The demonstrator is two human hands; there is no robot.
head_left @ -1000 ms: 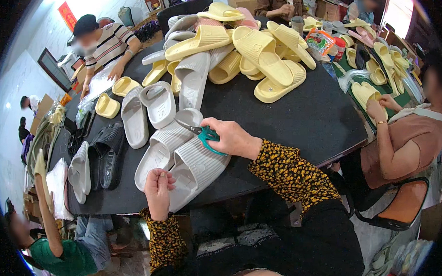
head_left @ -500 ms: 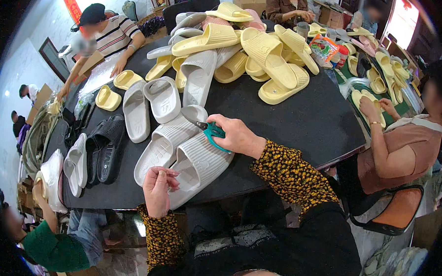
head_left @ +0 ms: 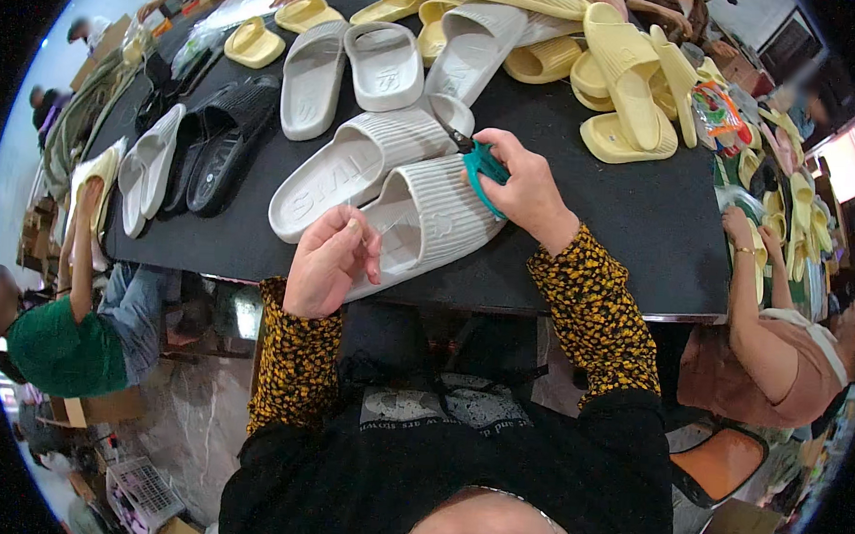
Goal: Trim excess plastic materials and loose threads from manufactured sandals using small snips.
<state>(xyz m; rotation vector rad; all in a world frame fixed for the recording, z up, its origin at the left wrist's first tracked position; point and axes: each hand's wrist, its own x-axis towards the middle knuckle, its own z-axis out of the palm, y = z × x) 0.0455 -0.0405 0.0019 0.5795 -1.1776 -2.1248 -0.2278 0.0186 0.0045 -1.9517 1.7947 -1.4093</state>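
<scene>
My right hand point(head_left: 538, 191) is closed round the teal handles of a pair of scissors point(head_left: 489, 170), its dark blades pointing up and left over the grey slippers. Under it lies a light grey ribbed slide slipper point(head_left: 441, 220) at the table's near edge. My left hand point(head_left: 330, 261) is beside that slipper's toe opening, thumb and fingers pinched together. What they hold, if anything, is too fine to make out. A matching grey slipper point(head_left: 331, 179) lies just behind, its sole turned up toward me.
More grey slippers point(head_left: 384, 67) and a heap of yellow slippers point(head_left: 632, 71) cover the far side of the black table point(head_left: 583, 207). Black slippers point(head_left: 230, 149) and a narrow grey pair point(head_left: 148, 169) lie at the left. Co-workers sit on both sides, one in a green shirt point(head_left: 71, 342).
My view has tilted downward, so the table sits higher in the picture. Both hands stay near the same grey slipper, scissors still held in the right.
</scene>
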